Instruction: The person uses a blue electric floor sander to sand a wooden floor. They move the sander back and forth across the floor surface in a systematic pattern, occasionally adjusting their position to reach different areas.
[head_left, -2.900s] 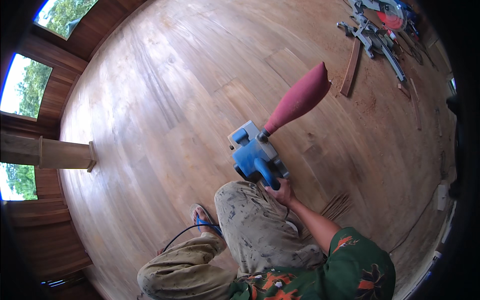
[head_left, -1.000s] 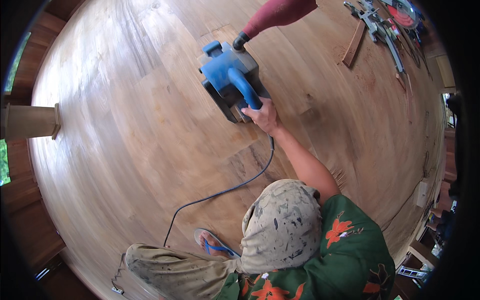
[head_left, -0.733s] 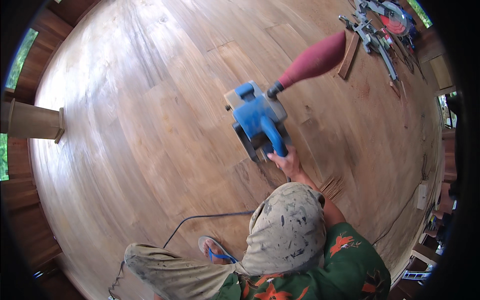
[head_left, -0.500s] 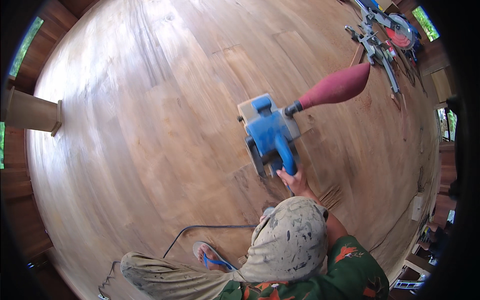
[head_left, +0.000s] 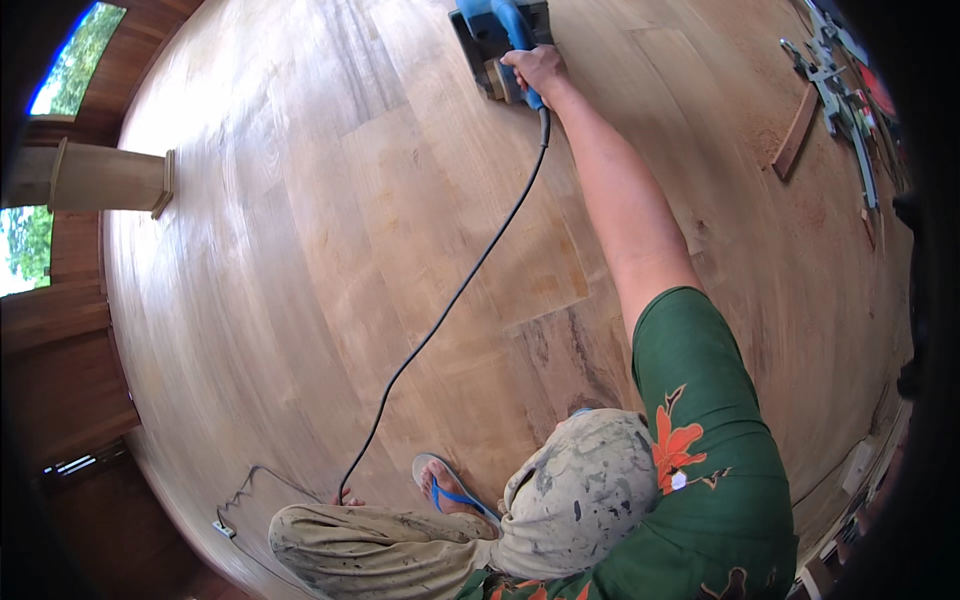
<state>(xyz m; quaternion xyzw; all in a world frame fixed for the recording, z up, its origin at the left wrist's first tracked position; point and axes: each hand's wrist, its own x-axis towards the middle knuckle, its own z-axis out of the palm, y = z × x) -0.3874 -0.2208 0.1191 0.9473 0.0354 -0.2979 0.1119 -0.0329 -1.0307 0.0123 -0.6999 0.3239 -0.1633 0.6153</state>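
At the top of the view my right hand (head_left: 537, 70) is closed round the rear handle of a blue belt sander (head_left: 505, 25), my arm stretched far forward. The sander rests on the wooden floor (head_left: 440, 230), and its front part is cut off by the upper edge. From the handle a black power cord (head_left: 462, 290) runs back toward me in a long curve. Beside my left knee the fingers of my left hand (head_left: 347, 497) show, curled at the cord; the rest of that hand is hidden behind my trouser leg.
A wooden post (head_left: 110, 180) stands at the left. To the right lie a loose wooden strip (head_left: 797, 132) and the grey metal frame of a saw (head_left: 845, 110), with sawdust around. A socket strip (head_left: 223, 528) is on the floor at lower left. My sandalled foot (head_left: 445, 480) is close to the cord.
My right hand has pushed the sander far forward, and its red dust bag has gone out of view. The cord is now drawn out across the floor. My left hand has come into view.
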